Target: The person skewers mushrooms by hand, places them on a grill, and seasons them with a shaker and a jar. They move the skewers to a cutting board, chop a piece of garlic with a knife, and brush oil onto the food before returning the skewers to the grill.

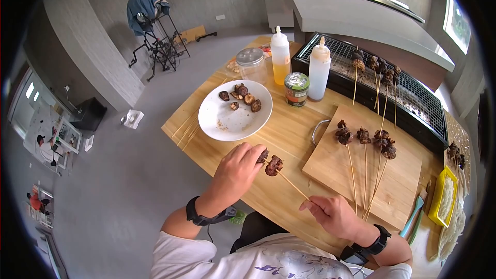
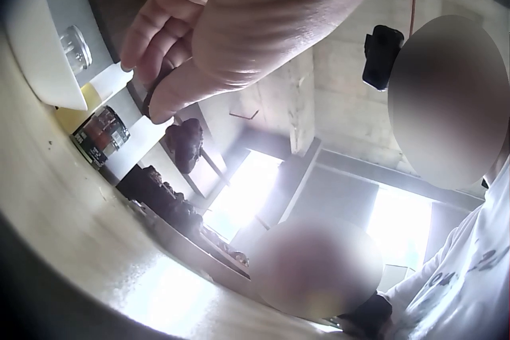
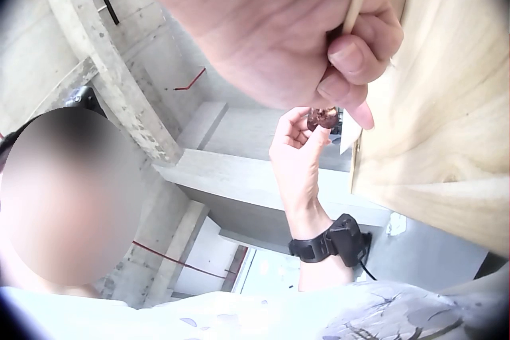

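Observation:
Near the table's front edge, my left hand (image 1: 233,173) pinches a dark brown mushroom (image 1: 262,156) at the tip of a wooden skewer (image 1: 294,185). A second mushroom (image 1: 274,166) is threaded just below it. My right hand (image 1: 337,218) grips the lower part of this skewer, its fingers curled round the stick in the right wrist view. Beyond the left hand stands a white plate (image 1: 235,130) with several loose mushrooms (image 1: 241,91). To the right, several skewered mushrooms (image 1: 381,142) lie on a wooden cutting board (image 1: 330,168).
Bare skewers (image 1: 188,126) lie left of the plate. Behind it stand a glass jar (image 1: 251,64), a yellow-filled squeeze bottle (image 1: 280,59), a white squeeze bottle (image 1: 319,75) and a labelled jar (image 1: 296,90). A black grill (image 1: 421,98) holds more skewers. A yellow tray (image 1: 443,196) sits far right.

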`<state>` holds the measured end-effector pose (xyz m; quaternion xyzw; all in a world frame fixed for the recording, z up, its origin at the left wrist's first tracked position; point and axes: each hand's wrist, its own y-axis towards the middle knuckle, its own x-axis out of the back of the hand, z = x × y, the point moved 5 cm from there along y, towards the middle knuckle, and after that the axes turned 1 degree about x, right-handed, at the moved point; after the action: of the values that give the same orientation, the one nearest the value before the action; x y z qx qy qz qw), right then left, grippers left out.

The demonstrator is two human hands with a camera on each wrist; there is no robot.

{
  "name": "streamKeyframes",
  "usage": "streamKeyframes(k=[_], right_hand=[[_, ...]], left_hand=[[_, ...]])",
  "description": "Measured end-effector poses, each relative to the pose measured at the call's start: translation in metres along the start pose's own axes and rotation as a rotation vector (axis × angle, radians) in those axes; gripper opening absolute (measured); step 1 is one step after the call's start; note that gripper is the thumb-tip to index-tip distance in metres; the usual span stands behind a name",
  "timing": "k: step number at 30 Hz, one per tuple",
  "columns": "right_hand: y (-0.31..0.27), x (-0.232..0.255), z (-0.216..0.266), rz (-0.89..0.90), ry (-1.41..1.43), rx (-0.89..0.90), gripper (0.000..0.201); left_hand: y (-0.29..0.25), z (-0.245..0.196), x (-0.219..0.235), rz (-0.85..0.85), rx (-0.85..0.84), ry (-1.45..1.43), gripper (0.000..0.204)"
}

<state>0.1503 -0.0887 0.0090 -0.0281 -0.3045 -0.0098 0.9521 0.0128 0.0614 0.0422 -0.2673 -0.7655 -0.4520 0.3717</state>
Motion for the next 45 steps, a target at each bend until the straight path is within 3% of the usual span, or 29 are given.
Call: streamKeyframes(k=[8,14,16,20,29,34,35,37,39,42,45], right_hand=[[0.0,0.0,0.001,0.014,0.04,-0.033,0.013],[0.0,-0.004,-0.005,0.045,0.058,-0.074,0.012],[-0.002,-0.002,-0.002,-0.075,-0.107,0.011,0.012],[-0.003,-0.001,-0.001,-0.089,-0.162,-0.003,0.011],[0.001,-0.005,-0.004,-0.002,0.154,-0.047,0.013],[0.001,0.003,-0.003,-0.075,0.041,-0.028,0.012],[0.0,0.004,-0.003,-0.076,0.041,-0.027,0.012],[0.001,0.006,-0.001,-0.091,0.036,-0.001,0.011],[0.002,0.005,0.0,-0.097,0.009,0.021,0.011],[0.001,0.003,0.001,-0.1,-0.035,0.044,0.01],[0.0,0.0,-0.005,-0.114,-0.092,0.066,0.009]], left_hand=[[-0.001,-0.006,-0.002,0.034,-0.041,0.022,0.037],[-0.003,-0.007,-0.003,-0.041,-0.045,0.043,0.039],[-0.003,-0.007,-0.002,-0.063,-0.013,-0.009,0.039],[-0.003,-0.006,-0.006,-0.057,0.001,-0.042,0.039],[-0.006,-0.015,-0.003,-0.152,-0.182,0.238,0.039],[0.003,0.006,0.009,-0.01,0.095,-0.298,0.042],[0.003,0.01,0.011,-0.011,0.093,-0.298,0.042],[0.001,0.026,0.014,-0.068,0.173,-0.589,0.038],[0.001,0.031,0.015,-0.073,0.217,-0.639,0.03],[-0.003,0.036,-0.004,0.079,0.505,-1.02,0.025],[-0.002,0.041,-0.008,0.162,0.542,-1.143,0.024]])
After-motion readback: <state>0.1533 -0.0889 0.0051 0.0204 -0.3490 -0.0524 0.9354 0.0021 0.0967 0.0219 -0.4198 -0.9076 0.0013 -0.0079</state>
